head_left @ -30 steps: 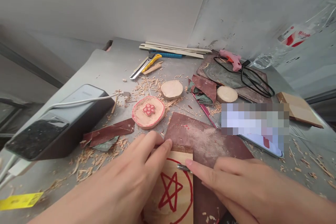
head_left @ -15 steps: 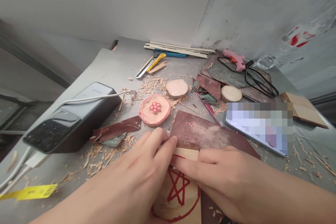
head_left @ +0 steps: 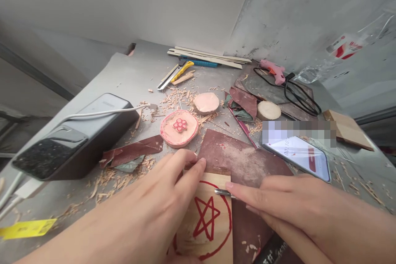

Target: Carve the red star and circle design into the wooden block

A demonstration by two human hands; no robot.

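Observation:
A pale wooden block [head_left: 204, 222] lies on a sheet of worn brown sandpaper [head_left: 247, 156], with a red five-pointed star inside a red circle drawn on it. My left hand [head_left: 154, 202] grips the block's upper left corner, fingertips on its far edge. My right hand [head_left: 278, 202] pinches a small metal carving tool [head_left: 224, 192], whose tip sits at the block's right edge near the circle. The tool's handle is hidden by my fingers. The block's lower end runs out of the picture.
A round wood slice [head_left: 179, 128] with a red carved flower lies just beyond my left hand, and bare wood slices [head_left: 206, 103] stand nearby. Shavings, sandpaper scraps [head_left: 131, 148], a utility knife [head_left: 175, 75], a power bank [head_left: 74, 136], a phone [head_left: 297, 156] and a pink glue gun [head_left: 272, 71] cover the grey table.
My right hand has drawn back to the right from over the block's top, showing the metal tool again. The view has shifted slightly, and my left hand stays on the block.

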